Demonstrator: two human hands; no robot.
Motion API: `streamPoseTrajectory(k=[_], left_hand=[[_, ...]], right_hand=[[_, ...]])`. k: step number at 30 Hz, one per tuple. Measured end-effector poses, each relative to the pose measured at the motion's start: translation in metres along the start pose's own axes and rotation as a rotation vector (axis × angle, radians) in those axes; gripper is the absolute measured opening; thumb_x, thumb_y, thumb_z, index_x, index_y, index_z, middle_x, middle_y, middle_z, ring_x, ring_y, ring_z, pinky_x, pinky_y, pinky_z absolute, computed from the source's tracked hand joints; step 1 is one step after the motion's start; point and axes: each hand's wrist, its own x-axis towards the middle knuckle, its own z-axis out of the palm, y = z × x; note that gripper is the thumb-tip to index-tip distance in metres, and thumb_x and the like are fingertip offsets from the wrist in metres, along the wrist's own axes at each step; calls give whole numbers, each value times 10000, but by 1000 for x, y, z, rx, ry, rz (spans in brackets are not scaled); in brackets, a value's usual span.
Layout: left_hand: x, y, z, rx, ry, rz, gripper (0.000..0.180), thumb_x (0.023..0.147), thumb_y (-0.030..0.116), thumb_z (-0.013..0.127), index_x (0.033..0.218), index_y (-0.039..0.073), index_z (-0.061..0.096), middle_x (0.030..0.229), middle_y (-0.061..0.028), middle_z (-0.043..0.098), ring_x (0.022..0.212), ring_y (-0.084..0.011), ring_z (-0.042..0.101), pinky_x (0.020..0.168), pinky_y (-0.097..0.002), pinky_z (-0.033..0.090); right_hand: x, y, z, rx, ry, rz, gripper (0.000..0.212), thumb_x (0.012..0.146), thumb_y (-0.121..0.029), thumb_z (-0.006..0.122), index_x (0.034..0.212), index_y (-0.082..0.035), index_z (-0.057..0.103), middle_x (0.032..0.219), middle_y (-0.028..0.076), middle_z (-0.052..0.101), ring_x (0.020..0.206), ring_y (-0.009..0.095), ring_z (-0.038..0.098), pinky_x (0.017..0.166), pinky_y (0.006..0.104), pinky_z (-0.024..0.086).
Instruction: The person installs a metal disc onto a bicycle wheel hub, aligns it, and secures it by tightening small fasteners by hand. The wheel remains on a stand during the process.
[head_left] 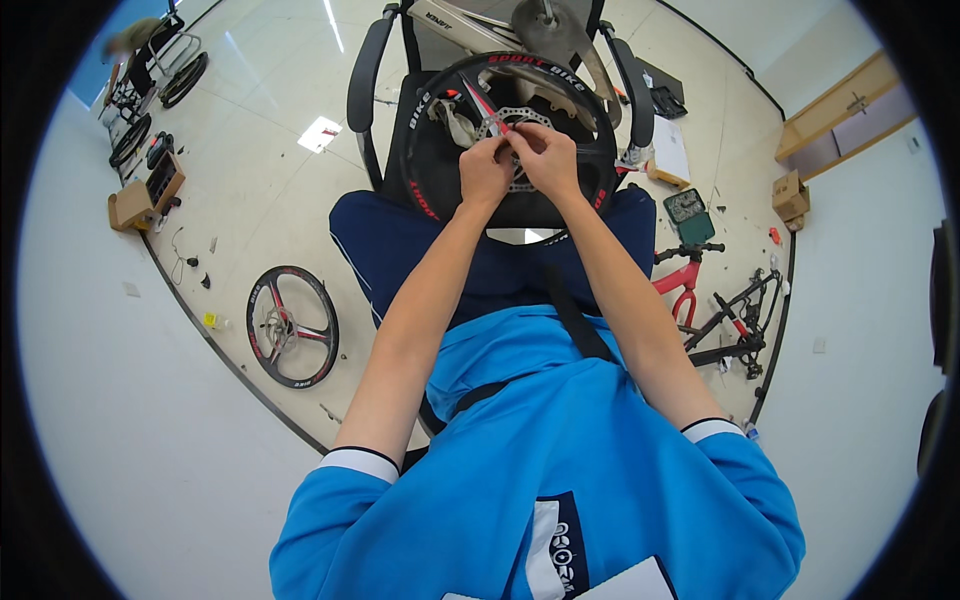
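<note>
A black bicycle wheel [416, 115] with red and white lettering rests across my thighs and against the seat of an office chair. At its hub sits a perforated metal brake disc [524, 115]. My left hand [485, 173] and my right hand [547, 162] meet over the hub, fingers pinched close together. Whatever small thing lies between the fingertips is too hidden to make out. A red-and-silver spoke [482, 102] slants up and left from the hub. Behind the wheel, on the chair, lie a white frame part [455, 25] and a grey metal part [552, 30].
The chair's armrests [368, 75] flank the wheel. Left on the floor lies a second spoked wheel [292, 327]; right are a red bike frame [684, 285], a black frame [735, 325] and a green case [690, 222]. Cardboard boxes [135, 207] stand by the left wall.
</note>
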Motion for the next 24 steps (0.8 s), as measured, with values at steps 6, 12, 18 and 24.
streamPoseTrajectory(k=[6,12,18,24], left_hand=[[12,-12,-7,-38,-159,137,170,848,65,663,999,15,720,833,-193,701,726,-327,701,663,-362,546],[25,-10,-24,-99,-385,1,146,870,88,655,984,15,709,812,-190,693,717,-317,691,660,-356,535],[43,-15,-37,-28,-561,51,121,880,115,651,898,-3,668,735,-209,635,644,-315,621,622,-371,495],[49,-13,-40,-33,-667,72,141,871,87,657,988,25,706,787,-199,670,652,-291,624,660,-352,511]], right_hand=[[6,7,-10,229,53,181,323,851,-149,741,1140,-11,703,946,138,749,839,165,728,767,274,568],[9,-18,-23,48,-216,30,309,846,-118,727,1130,0,702,942,136,747,855,186,736,770,280,571],[26,-30,-31,-53,-438,-4,316,818,-134,759,1106,-12,715,921,142,744,860,189,735,751,290,568],[47,-38,-41,-197,-598,-52,291,794,-235,810,844,21,681,757,102,708,703,156,686,662,286,534]])
